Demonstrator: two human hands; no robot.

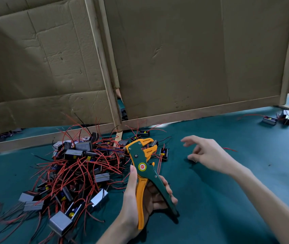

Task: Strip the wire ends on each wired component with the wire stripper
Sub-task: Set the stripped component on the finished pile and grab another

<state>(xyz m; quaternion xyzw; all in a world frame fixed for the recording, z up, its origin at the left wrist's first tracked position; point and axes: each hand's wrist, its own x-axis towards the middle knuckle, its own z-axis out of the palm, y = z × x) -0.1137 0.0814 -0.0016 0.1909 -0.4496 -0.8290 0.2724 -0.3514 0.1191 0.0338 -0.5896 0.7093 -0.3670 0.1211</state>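
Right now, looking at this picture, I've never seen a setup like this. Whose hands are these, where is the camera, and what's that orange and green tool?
No machine here: a person's two bare hands, filmed by one camera worn on their head, looking down. The left hand grips the wire stripper by its handles, jaws pointing away. The right hand reaches forward, fingers spread and loose. On the green mat lies a tangled pile of wired components, small metal blocks with red wires. Cardboard panels stand behind.

left hand (pixel 141 196) and right hand (pixel 209 154) bare; forearms (pixel 256 189) bare, unsleeved
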